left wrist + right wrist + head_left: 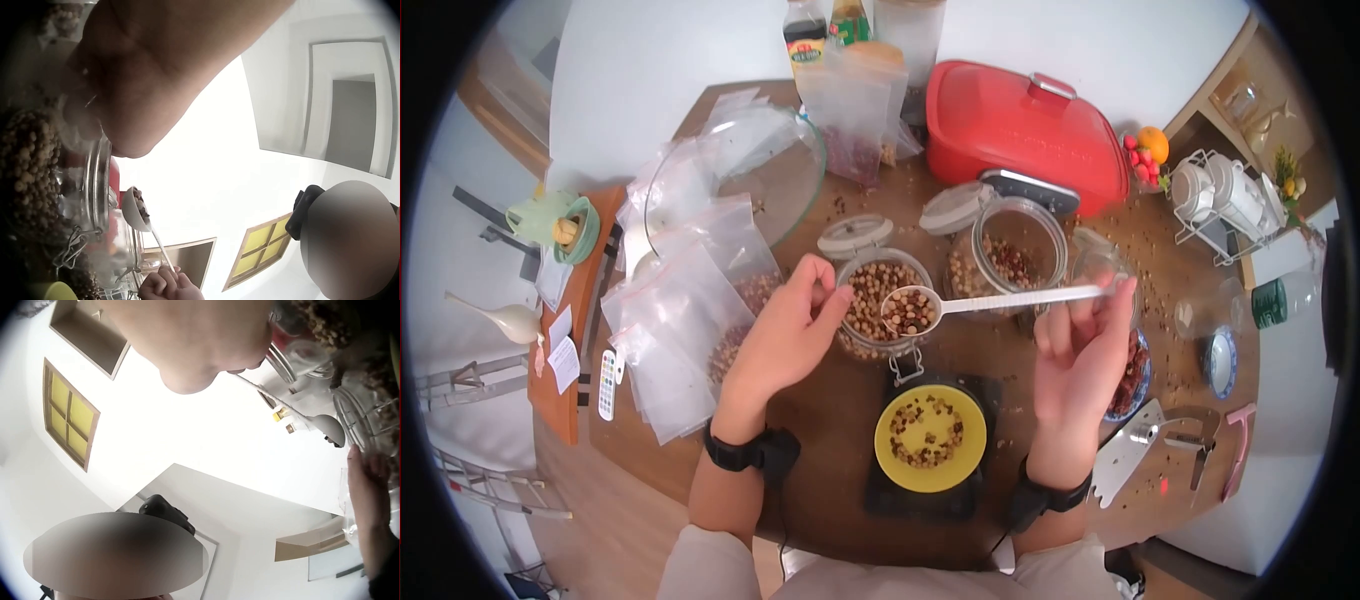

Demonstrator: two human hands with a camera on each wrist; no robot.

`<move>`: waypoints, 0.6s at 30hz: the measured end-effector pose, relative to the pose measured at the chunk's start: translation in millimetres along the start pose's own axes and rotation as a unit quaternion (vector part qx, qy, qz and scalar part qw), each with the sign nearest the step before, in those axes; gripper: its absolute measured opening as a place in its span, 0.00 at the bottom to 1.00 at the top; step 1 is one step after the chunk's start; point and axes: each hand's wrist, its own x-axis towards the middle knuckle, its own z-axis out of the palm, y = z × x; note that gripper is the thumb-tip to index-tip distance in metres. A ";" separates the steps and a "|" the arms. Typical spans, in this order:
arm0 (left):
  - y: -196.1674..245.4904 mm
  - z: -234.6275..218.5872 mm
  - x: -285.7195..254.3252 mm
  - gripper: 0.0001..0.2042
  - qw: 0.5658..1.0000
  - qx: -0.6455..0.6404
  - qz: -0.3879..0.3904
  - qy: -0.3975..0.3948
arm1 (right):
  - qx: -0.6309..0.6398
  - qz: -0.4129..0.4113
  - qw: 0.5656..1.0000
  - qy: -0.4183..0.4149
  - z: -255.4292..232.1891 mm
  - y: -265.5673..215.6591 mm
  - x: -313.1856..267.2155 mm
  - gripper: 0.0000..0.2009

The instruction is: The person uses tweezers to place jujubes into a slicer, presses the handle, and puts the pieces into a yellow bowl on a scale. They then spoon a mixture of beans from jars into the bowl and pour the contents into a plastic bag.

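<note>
My right hand (pixel 1080 365) pinches the end of the long handle of a white spoon (pixel 1020 298). The spoon's round bowl, heaped with tan and reddish-brown beans, is over the mouth of an open glass jar (pixel 887 300) of similar beans. At that jar's left rim, my left hand (pixel 785 335) holds on with thumb and curled fingers; the right wrist view shows this hand (pixel 369 487) from the side. Just in front, a yellow bowl (pixel 930 475) with a scattering of beans stands on a black scale (pixel 990 400). Beside the first jar is a second open jar (pixel 1050 235), partly filled.
Zip bags (pixel 675 310) and a glass lid (pixel 800 205) lie left. A red cooker (pixel 1020 130) stands behind the jars, near bottles (pixel 803 35). To the right are a blue-rimmed plate (pixel 1138 392) of dried pieces, a metal scraper (pixel 1130 455) and spilled beans.
</note>
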 end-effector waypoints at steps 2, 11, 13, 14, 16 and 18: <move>-0.9 1.3 0.2 0.08 1.000 -0.002 0.005 0.001 | 0.003 0.009 1.000 0.001 1.3 -5.8 0.8 0.16; -5.2 2.1 0.7 0.07 0.999 -0.040 0.001 -0.007 | -0.025 0.116 0.992 -0.050 -5.3 -12.1 4.0 0.19; -4.1 1.4 0.1 0.07 0.999 -0.036 -0.004 -0.009 | -0.052 0.110 0.988 -0.092 -10.0 -8.2 5.5 0.19; -3.0 0.9 0.0 0.07 0.999 -0.034 -0.006 -0.009 | -0.065 0.107 0.986 -0.114 -11.6 -6.8 6.1 0.19; -1.7 0.8 -0.2 0.07 0.999 -0.031 -0.013 -0.009 | -0.107 0.088 0.980 -0.140 -9.1 -3.1 1.8 0.21; -1.7 1.0 -0.1 0.07 0.999 -0.033 -0.018 -0.010 | -0.148 0.078 0.963 -0.209 -10.5 -0.9 0.6 0.23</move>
